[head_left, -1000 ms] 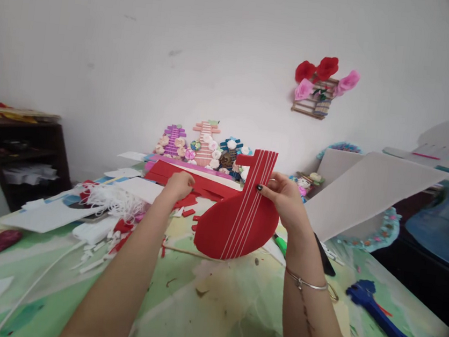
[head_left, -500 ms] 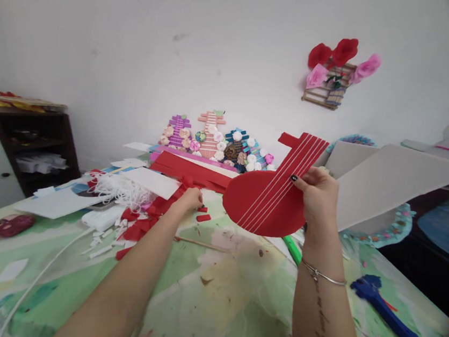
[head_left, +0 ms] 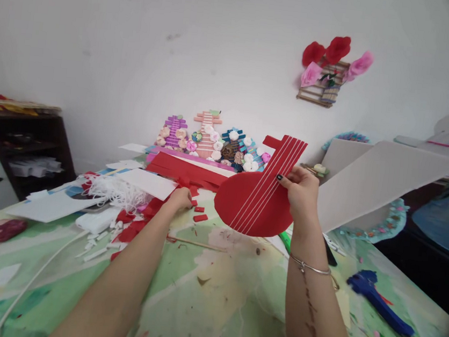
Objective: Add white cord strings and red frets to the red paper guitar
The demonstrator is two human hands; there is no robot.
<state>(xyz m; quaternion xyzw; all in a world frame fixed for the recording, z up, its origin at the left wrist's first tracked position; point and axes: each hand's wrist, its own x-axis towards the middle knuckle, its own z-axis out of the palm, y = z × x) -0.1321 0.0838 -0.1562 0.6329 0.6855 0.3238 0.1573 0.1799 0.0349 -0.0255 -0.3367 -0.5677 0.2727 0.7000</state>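
My right hand [head_left: 303,191] grips the neck of a red guitar-shaped cutout [head_left: 233,199] by its right edge, thumb on the front. The cutout is tilted above the table, with several white lines running along neck and body and one red peg strip [head_left: 273,141] at the neck's upper left. My left hand [head_left: 180,198] reaches to the table with fingers curled together. Right at its fingertips is a small red piece [head_left: 194,203]; whether it is pinched I cannot tell. Two more small red pieces [head_left: 200,217] lie close by.
Red strips [head_left: 192,170], white sheets [head_left: 150,183] and a heap of white string [head_left: 118,191] crowd the left. A wooden stick [head_left: 197,244] lies in front. At right are a blue glue gun [head_left: 381,303] and large white boards [head_left: 360,184]. Decorated guitar crafts [head_left: 208,134] stand behind.
My left hand has drawn back slightly left from the small red pieces, and one more piece shows at its fingertips. The cutout has shifted a little left and turned slightly. The view has shifted somewhat.
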